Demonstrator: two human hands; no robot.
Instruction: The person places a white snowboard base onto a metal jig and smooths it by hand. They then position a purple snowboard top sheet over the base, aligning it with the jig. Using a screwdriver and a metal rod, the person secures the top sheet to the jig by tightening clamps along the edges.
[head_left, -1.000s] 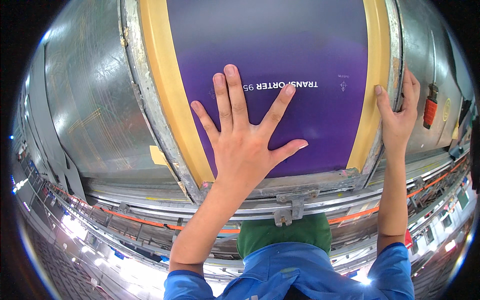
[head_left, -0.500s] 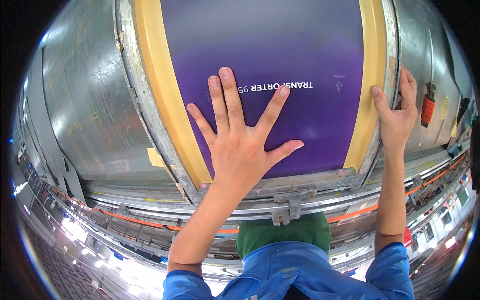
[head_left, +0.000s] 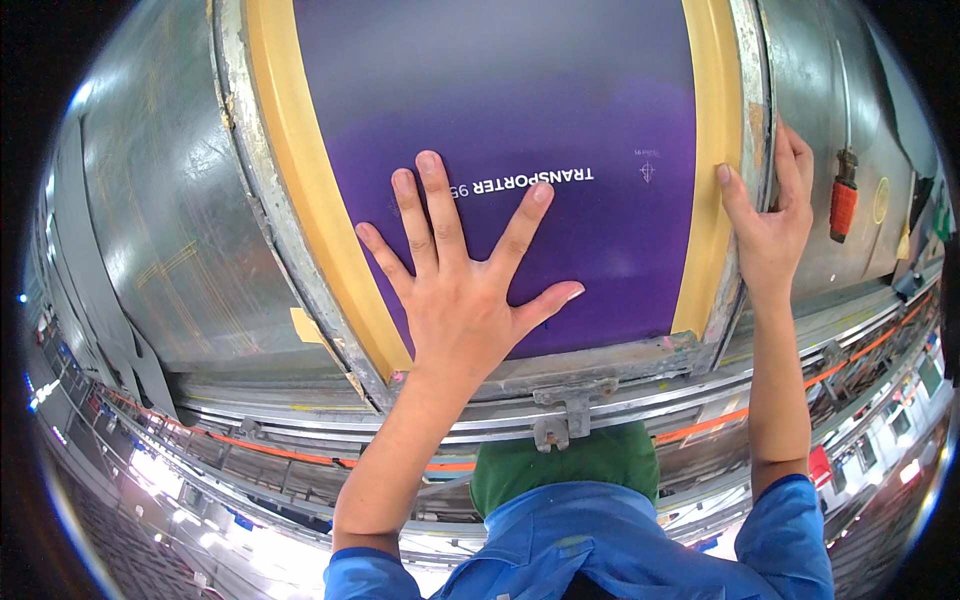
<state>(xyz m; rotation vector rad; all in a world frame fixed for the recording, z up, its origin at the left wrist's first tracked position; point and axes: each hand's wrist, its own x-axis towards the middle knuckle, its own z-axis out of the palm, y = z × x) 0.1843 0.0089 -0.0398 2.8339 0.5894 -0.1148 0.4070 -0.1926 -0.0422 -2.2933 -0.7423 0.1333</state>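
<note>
The purple panel [head_left: 610, 270] lies inside a worn metal frame [head_left: 752, 80], darkening to grey toward its far end, with a line of white lettering [head_left: 570, 178] across its middle and a small crosshair mark [head_left: 647, 173] near its right side. The left hand [head_left: 455, 290] is laid palm down on the left part of the purple panel, fingers spread wide and thumb pointing right, grasping nothing. To the right of the purple panel, the right hand [head_left: 768, 235] grips the side bar of the metal frame, its thumb over the tan strip [head_left: 710, 110] bordering the panel and its other fingers along the bar's outer side. A matching tan border [head_left: 285, 110] runs down the panel's left side. Farther right of the purple panel, beyond the bar, a thin-shafted tool with a red handle [head_left: 843, 212] rests on a dark, glossy surface [head_left: 810, 60]; a yellow ring mark [head_left: 881, 201] sits just beside it. At the near side of the purple panel, a metal bracket [head_left: 576, 412] juts toward the person's blue shirt [head_left: 610, 535], and an orange strip [head_left: 690, 436] runs beyond the rails.
</note>
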